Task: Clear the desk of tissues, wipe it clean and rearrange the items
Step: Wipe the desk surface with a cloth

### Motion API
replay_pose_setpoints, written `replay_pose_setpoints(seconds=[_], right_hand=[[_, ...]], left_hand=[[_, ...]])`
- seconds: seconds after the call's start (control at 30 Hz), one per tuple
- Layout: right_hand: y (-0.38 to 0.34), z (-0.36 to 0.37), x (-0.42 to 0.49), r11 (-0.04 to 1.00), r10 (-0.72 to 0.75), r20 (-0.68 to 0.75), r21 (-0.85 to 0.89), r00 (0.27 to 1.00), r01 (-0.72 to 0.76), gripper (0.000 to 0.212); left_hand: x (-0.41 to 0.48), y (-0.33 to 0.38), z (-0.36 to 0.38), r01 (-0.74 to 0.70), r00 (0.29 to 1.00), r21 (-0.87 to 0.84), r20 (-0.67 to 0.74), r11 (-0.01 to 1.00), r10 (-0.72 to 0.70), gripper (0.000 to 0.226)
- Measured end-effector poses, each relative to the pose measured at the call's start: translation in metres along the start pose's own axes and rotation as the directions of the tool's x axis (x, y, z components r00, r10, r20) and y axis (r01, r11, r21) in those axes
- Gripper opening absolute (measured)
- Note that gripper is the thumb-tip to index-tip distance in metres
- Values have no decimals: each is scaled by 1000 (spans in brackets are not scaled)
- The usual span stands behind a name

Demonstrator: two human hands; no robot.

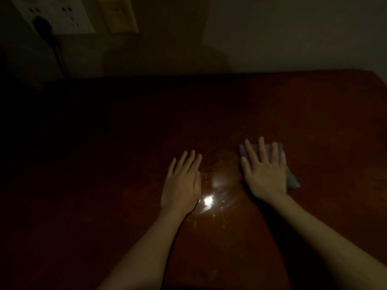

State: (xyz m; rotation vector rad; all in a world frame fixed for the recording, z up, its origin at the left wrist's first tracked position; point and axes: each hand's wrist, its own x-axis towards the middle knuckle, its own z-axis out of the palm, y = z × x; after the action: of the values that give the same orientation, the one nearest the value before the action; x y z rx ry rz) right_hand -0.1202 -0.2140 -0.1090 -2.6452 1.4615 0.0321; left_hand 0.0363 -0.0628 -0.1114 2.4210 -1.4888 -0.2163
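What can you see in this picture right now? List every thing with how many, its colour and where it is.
Dark reddish-brown wooden desk: one, reddish-brown, fills the lower view; bright glare near its middle.
Grey-blue cloth: one, grey-blue, lying on the desk right of centre.
White wall socket plate: one, white, on the wall, top left.
Black plug with cable: one, black, in the socket plate, cable hanging down.
Pale yellow wall plate: one, yellowish, just right of the socket plate.
Dim wall: one, greyish, behind the desk.
Left hand: one, flat on the desk, left of the glare.
Right hand: one, fingers spread, pressing on the cloth.
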Motion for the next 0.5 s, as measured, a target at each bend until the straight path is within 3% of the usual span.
replay_pose_setpoints(seconds=[0.03,0.1,0.2,0.27,0.33,0.4,0.43,0.5], right_hand=[[-18,0,5,1000,-10,7,5,1000,9,68],[-41,3,-9,979,-201,21,-33,979,201,63],[-7,-1,-44,895,-438,79,-61,896,442,54],[28,-4,-36,916,-386,50,-96,921,389,53],[34,-6,-5,982,-176,13,-72,984,176,58],[5,-3,23,1000,-4,1,-10,1000,4,67],[-15,-2,28,1000,-9,7,0,1000,9,69],[-42,2,20,978,-208,23,-20,978,209,67]], left_hand=[[7,-2,1,-4,1000,10,-2,1000,4,71],[16,-5,1,-7,1000,19,-2,1000,7,71],[20,-2,0,-8,1000,16,12,1000,8,71],[19,0,-3,-7,1000,7,14,1000,7,71],[20,0,-4,-7,1000,-2,2,1000,7,71],[23,-1,-2,-6,1000,-5,-13,1000,6,69],[26,-1,-1,-4,1000,-2,-14,1000,4,69],[35,-2,0,2,1000,-1,-12,1000,-2,70]])
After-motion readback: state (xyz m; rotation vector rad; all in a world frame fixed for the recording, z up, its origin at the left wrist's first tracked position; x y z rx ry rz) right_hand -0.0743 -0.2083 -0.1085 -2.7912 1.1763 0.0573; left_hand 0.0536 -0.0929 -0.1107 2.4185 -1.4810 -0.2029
